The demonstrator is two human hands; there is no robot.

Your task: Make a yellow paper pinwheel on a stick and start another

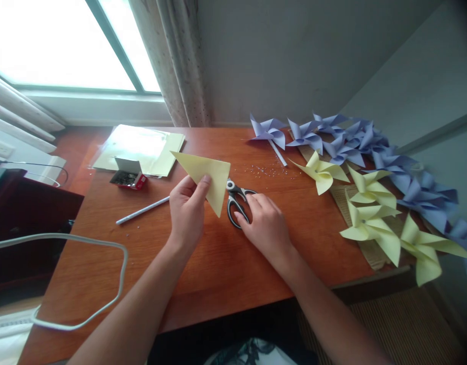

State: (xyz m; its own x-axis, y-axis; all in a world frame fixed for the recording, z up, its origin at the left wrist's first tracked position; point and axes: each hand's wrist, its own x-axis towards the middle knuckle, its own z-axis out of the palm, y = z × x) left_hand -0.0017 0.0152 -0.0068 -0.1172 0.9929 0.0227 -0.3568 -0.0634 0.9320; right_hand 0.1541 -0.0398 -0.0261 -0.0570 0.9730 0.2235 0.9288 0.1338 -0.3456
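A yellow sheet of paper folded into a triangle (212,177) is pinched between the thumb and fingers of my left hand (189,205), raised above the table. Just right of it, my right hand (265,223) has its thumb and fingers on the black and grey handles of a pair of scissors (235,203). The folded paper hides the blades of the scissors. A thin white stick (142,210) lies on the table left of my left hand, its far end hidden behind that hand.
Yellow sheets (165,159) and a small open red box (130,178) sit at the back left. Purple pinwheels (269,131) and yellow pinwheels (370,225) spread along the right of the wooden table (225,284). Small scraps (269,171) lie mid-table. A white cable (122,274) loops at left.
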